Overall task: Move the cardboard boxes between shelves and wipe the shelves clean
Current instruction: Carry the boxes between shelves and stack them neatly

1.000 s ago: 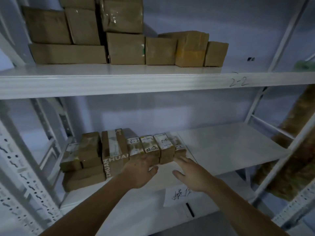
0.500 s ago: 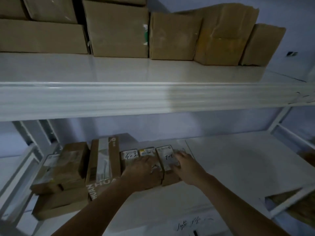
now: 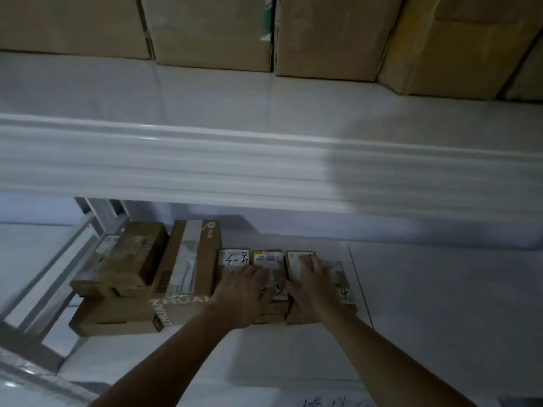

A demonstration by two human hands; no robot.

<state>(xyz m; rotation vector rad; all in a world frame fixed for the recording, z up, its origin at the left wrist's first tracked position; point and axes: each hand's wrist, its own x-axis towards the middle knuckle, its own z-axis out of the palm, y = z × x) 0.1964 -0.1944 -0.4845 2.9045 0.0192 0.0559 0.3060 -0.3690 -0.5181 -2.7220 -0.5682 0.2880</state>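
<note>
On the lower shelf (image 3: 426,289), a row of small labelled boxes (image 3: 266,259) lies with long axes running 6 to 12 o'clock, just right of a taller taped box (image 3: 188,265). Both hands rest flat on top — left hand (image 3: 245,292) on the two left boxes, right hand (image 3: 311,284) on the right pair, each grip released, fingers straight and pointing to 12. Either hand is equally near; I judge a lift comes next.

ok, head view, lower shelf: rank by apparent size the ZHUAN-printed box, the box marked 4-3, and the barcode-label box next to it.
1. ZHUAN-printed box, clearly largest.
2/3. Box marked 4-3 and barcode-label box look about alike; the left hand covers much of both, so no ranking.
</note>
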